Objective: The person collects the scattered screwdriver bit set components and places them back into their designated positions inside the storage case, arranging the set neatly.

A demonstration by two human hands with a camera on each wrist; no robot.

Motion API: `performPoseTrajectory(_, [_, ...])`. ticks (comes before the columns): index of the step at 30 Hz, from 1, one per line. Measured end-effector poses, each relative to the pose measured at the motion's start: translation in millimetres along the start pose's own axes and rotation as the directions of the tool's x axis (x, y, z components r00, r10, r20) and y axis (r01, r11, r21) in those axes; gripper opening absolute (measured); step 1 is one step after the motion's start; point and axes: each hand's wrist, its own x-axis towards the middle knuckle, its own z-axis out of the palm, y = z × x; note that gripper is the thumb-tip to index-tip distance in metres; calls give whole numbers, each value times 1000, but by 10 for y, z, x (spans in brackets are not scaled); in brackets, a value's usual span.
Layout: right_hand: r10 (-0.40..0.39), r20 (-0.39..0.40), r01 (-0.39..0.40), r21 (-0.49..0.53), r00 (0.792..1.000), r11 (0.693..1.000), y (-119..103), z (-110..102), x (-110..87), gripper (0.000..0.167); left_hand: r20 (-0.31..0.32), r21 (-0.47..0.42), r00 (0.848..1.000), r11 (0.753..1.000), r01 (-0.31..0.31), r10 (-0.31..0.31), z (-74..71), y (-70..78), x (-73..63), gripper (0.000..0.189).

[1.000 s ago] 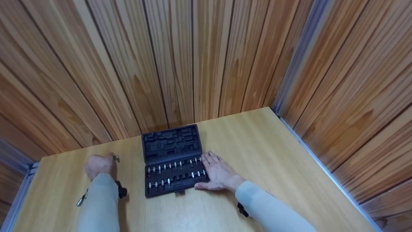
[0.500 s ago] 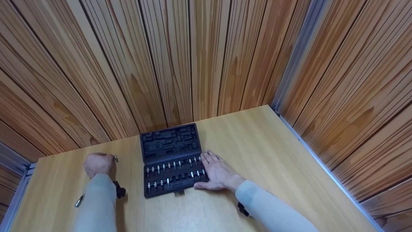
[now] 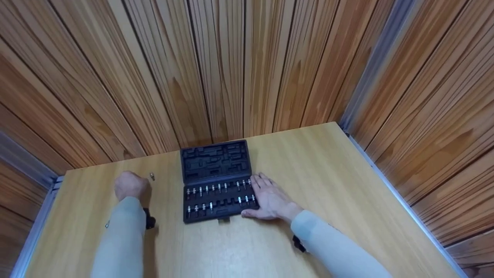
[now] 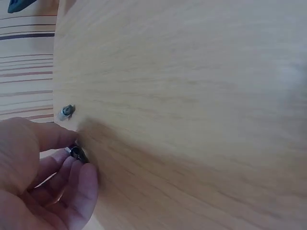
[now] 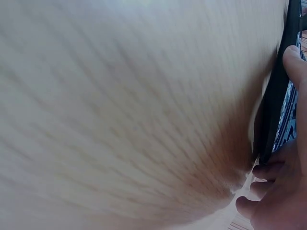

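Note:
An open black case (image 3: 216, 180) lies on the table, with rows of small silver socket bits (image 3: 211, 207) in its lower half. My right hand (image 3: 270, 199) rests flat along the case's right side, fingers straight and thumb at its front edge. Left of the case, my left hand (image 3: 130, 185) is low over the table. In the left wrist view its thumb and fingers pinch a small metal socket bit (image 4: 76, 153), partly hidden by the fingers. Close to that hand a loose socket bit (image 3: 152, 176) sits on the table.
Another small metal piece (image 3: 107, 224) shows beside the left sleeve, mostly hidden by it. The wooden table (image 3: 328, 170) meets wood-plank walls (image 3: 227, 77) at the back and right. A metal rail (image 3: 397, 202) runs along its right edge.
The head view has shifted, so the whole scene sits farther right and higher. A slightly wider gap shows between my left hand and the loose socket bit. The right hand stays on the case.

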Motion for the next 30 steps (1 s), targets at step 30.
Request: performPoseTrajectory(30, [12,39,-12,-13,999,1000,-6,-52,18,129,102,-480,985,874,-75,141,351,-239,-75,42])
